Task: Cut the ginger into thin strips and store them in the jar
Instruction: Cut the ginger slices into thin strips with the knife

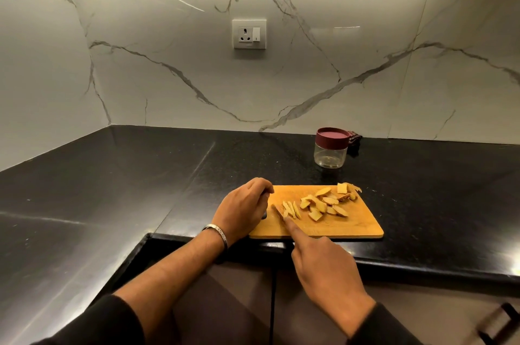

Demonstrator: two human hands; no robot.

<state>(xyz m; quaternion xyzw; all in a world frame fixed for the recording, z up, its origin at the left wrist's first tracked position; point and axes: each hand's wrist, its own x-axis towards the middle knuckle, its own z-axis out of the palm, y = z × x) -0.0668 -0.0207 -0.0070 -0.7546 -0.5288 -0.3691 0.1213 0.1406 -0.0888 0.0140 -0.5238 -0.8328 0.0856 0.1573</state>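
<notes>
Risk sits mostly at the right hand [323, 263], whose straight forefinger presses on or just beside a ginger slice [284, 213] at the near-left of the cutting board [351, 225]. The left hand [244, 204] is curled round something dark, probably a knife handle, though no blade is clearly visible, so a stroke could nick that fingertip or skid off the narrow piece. The cut strips [291, 209] lie side by side, long axes running roughly away from the person; thicker slices [323, 205] are heaped to their right. The jar [330, 151], lid on, stands well behind the board.
</notes>
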